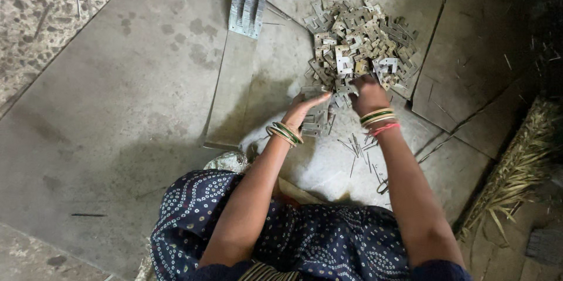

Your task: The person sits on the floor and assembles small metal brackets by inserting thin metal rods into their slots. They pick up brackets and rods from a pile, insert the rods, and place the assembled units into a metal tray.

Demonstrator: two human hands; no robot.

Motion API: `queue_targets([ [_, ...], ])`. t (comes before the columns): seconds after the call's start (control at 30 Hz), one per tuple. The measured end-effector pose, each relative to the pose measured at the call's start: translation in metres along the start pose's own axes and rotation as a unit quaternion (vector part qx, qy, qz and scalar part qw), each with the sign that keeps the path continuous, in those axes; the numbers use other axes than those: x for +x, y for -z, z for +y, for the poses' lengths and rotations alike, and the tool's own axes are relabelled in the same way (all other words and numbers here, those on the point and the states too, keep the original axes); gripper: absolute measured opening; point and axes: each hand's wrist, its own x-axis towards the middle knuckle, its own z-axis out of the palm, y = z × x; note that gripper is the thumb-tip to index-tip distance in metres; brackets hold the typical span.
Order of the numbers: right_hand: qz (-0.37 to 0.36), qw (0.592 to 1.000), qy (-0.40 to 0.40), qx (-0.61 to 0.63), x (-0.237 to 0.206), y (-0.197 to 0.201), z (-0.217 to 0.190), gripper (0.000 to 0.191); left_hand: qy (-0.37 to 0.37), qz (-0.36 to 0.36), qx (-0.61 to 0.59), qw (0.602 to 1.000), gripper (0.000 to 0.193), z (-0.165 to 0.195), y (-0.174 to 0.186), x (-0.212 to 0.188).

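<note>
Nearest, thin metal pins (359, 151) are lying by the wrists. The left hand (306, 109), fingers together and flat, is cupping the near edge of the pile of small notched metal plates (359, 43); the right hand (367, 92) is pressing down on it, fingers hidden, so I cannot tell their state. Farther off, a neat stacked row of plates (247, 7) is resting on the grey sheet (135, 99).

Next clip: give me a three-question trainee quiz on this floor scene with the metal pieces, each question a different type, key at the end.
1. True or false: the right hand rests on the near edge of the heap of metal plates.
2. Multiple choice: the neat row of stacked plates lies (a) left of the heap, (b) right of it, (c) under the left hand.
3. Fill in: loose thin pins lie on the floor just below the ___ wrist.

Key: 1 true; 2 a; 3 right.
</note>
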Motion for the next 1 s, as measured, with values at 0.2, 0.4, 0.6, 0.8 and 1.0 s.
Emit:
queue_targets([
  [0.2, 0.019, 0.995, 0.089, -0.051, 0.008, -0.032, 0.016, 0.042, 0.019, 0.000, -0.121, 0.992, 0.043, 0.011, -0.007, -0.005],
  [0.4, -0.102, 0.981, 0.080, -0.142, -0.001, -0.030, 0.015, 0.042, 0.003, 0.061, -0.134, 0.989, 0.042, 0.024, -0.008, -0.009],
  [0.6, -0.072, 0.984, 0.034, -0.157, -0.041, -0.008, 0.014, 0.029, -0.007, 0.066, -0.101, 0.993, 0.047, 0.021, -0.008, -0.009],
  [0.8, 0.252, 0.943, 0.215, -0.034, -0.059, 0.015, -0.005, 0.032, -0.016, 0.040, -0.099, 0.994, 0.055, 0.009, -0.005, 0.002],
  [1.0, -0.074, 0.997, 0.022, 0.013, -0.060, -0.043, -0.008, 0.028, 0.007, 0.016, -0.103, 0.995, 0.048, 0.014, -0.006, -0.006],
])
